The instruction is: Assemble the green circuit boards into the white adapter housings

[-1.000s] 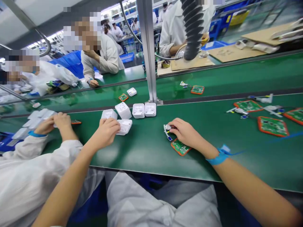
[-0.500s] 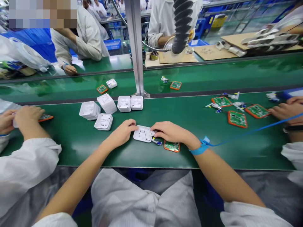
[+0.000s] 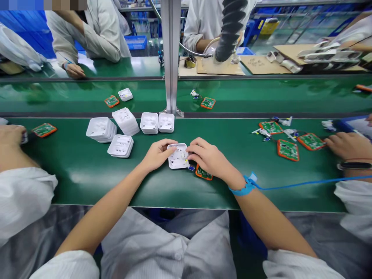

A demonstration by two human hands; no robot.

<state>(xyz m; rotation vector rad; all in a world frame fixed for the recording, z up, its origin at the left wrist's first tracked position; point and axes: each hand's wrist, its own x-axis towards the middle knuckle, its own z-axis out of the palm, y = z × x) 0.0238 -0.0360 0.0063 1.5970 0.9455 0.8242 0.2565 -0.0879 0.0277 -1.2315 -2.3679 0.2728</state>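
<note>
While the white plastic housing (image 3: 178, 157) is lying open side up on the green bench top (image 3: 87, 178) right in front of you, your left hand (image 3: 158, 155) is gripping its left edge, thumb and fingers curled around it. Your right hand (image 3: 209, 159) is clasping the right edge with bent fingers. A green circuit board (image 3: 203, 173) is lying partly under that hand, just beside the housing. Stacks of spare housings (image 3: 120, 146) are sitting to the left, 2 of them side by side near the metal post (image 3: 170, 58).
</note>
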